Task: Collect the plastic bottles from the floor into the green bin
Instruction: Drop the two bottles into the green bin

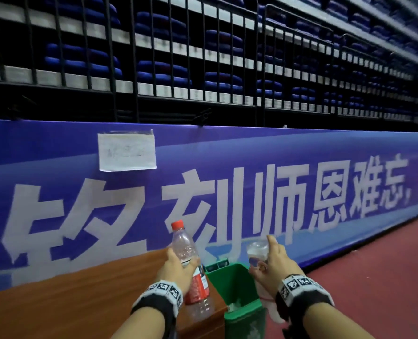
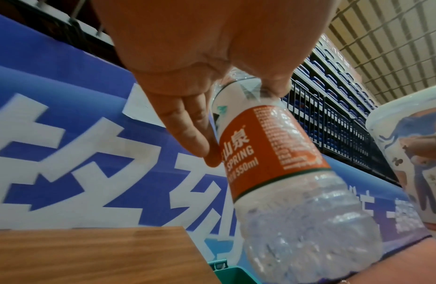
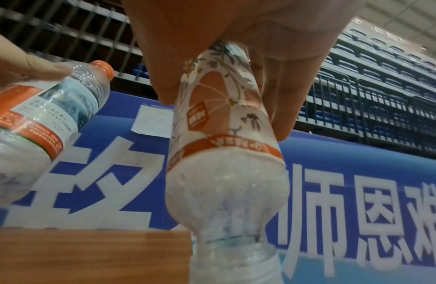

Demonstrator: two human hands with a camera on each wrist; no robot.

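Holding one bottle in each hand above the floor. Left hand [image 1: 176,267] grips a clear plastic water bottle with a red cap and red label [image 1: 191,270] around its upper body, thumb on one side and fingers [image 2: 187,130] on the other; cap end points up and away, base points back toward the wrist. Label reads "SPRING 550ml" in the left wrist view. Bottle looks empty.

Right hand [image 1: 275,263] grips a clear plastic bottle with a white-and-orange floral printed sleeve [image 3: 219,119], fingers [image 3: 280,107] curled round its middle. In the right wrist view the neck end points down toward the camera. In the head view its wide end sits near the raised forefinger. Contents: cannot tell.

Small green plastic bin [image 1: 239,311] stands on the red floor [image 1: 374,277], open top, directly below and between the two hands. Something pale lies inside at the bottom; too small to identify. Left bottle hangs just over the bin's left edge; right bottle over its right edge. Neither bottle touches the bin.

Wood-grain brown table top [image 1: 68,302] sits just left of the bin, touching or nearly so. Behind: long blue banner with large white characters [image 1: 227,192], a white paper sheet [image 1: 127,152] taped to it. Above that, black metal railings [image 1: 203,57] and tiers of folded blue seats [image 1: 161,74].
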